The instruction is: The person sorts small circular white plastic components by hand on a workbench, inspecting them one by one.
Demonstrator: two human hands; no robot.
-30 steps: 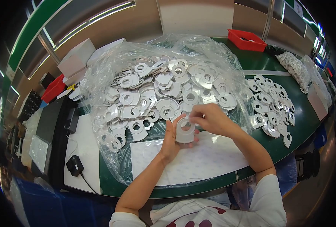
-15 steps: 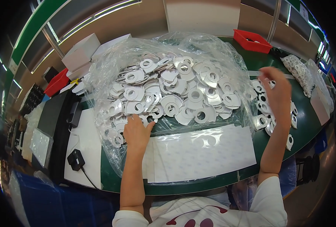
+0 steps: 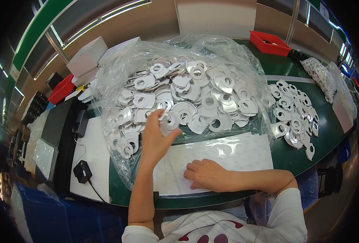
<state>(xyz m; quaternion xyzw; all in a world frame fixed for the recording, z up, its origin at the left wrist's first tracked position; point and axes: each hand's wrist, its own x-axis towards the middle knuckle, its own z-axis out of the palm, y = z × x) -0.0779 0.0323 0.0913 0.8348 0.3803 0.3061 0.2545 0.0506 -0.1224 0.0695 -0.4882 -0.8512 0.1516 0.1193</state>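
My left hand [image 3: 155, 137] is raised at the near edge of a big heap of flat white parts [image 3: 210, 101], each with a round hole. Between its thumb and fingers it grips one white ring-shaped part [image 3: 170, 122], tilted up. My right hand [image 3: 206, 175] rests on the glossy white sheet [image 3: 240, 158] in front of me, with its fingers curled down. Whatever its fingertips may hold is hidden or too small to make out. Faint rows of pale marks cover the sheet.
Clear plastic film [image 3: 118, 77] surrounds the heap. A smaller group of the same parts [image 3: 295, 115] lies to the right on the green table [image 3: 329, 121]. Red bins [image 3: 269, 43] stand at the back. At left are a black adapter [image 3: 82, 171] with its cable and white boxes [image 3: 86, 54].
My right hand has come from above the right-hand group down onto the white sheet. My left hand has lifted a part from the heap's near edge and moved slightly right.
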